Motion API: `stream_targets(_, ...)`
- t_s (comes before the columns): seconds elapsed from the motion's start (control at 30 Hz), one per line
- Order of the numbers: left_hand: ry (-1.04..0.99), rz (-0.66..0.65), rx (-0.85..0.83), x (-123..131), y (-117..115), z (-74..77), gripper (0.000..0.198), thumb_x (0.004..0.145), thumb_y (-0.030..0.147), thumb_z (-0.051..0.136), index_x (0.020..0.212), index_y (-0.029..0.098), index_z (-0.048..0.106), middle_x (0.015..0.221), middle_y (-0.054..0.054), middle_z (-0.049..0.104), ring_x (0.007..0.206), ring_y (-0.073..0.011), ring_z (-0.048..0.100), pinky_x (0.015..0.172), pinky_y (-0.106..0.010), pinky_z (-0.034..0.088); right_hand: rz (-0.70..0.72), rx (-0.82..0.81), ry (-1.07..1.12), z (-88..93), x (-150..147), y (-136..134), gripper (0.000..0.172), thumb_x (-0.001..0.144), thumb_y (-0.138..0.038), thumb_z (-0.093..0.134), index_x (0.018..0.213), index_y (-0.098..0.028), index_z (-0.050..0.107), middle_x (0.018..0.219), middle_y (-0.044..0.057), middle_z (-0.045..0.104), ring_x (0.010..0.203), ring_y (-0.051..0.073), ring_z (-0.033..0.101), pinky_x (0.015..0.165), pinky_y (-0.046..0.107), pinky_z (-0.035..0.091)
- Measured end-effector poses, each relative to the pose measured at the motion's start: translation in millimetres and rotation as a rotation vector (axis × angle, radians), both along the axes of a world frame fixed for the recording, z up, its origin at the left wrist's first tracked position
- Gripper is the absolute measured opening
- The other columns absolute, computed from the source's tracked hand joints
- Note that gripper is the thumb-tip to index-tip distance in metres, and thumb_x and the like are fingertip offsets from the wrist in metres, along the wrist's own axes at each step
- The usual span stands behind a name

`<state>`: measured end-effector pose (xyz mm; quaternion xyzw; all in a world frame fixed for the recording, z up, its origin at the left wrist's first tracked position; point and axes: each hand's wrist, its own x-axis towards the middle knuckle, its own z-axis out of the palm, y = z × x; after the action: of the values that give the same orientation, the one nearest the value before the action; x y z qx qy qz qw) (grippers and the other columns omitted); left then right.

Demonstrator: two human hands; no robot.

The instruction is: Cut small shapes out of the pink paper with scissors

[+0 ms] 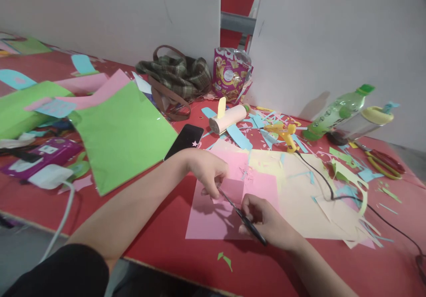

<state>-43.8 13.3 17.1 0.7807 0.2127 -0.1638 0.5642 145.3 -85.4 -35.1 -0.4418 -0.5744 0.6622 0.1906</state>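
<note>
Near the middle of the table, my left hand (211,173) pinches a small piece of pink paper (233,189) between thumb and fingers. My right hand (262,219) is closed around the black handle of a pair of scissors (249,227), seen nearly edge-on. The thin metal blades point up and left, reaching the paper beside my left fingertips. Under both hands lies a larger pink sheet (203,224), flat on the table. To its right is a cream sheet (296,208) with paper scraps on it.
A dark phone (184,139) and green sheet (123,133) lie left. Behind are a pink paper tube (229,119), a yellow glue gun (282,133) with its cord, a snack bag (231,73) and plaid bag (183,77). Right stand a tilted bottle (339,111) and red-yellow scissors (386,164).
</note>
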Motion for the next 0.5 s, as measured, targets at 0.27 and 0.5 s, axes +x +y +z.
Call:
stream_targets(0.27, 0.007, 0.048, 0.084, -5.6, 6.1, 1.4, 0.017, 0.061, 0.017, 0.053, 0.044, 0.014, 0.051, 0.040, 0.002, 0.052, 0.041, -0.0073, 0.045, 0.041, -0.017, 0.029, -0.146, -0.032, 0.053, -0.4, 0.1, 0.3, 0.033, 0.064, -0.023, 0.063, 0.059, -0.020, 0.030, 0.045, -0.011, 0.031, 0.038, 0.004, 0.031, 0.036, 0.017, 0.022)
stream_targets(0.5, -0.112, 0.245, 0.078, -5.6, 5.1, 2.3, 0.016, 0.069, 0.023, 0.050, 0.057, 0.014, 0.052, 0.051, 0.002, 0.056, 0.047, -0.0077, 0.052, 0.051, -0.017, 0.038, -0.424, -0.014, 0.202, -7.3, -0.7, 4.7, 0.031, 0.069, -0.029, 0.058, 0.059, -0.020, 0.031, 0.044, -0.010, 0.036, 0.034, 0.005, 0.035, 0.037, 0.018, 0.027)
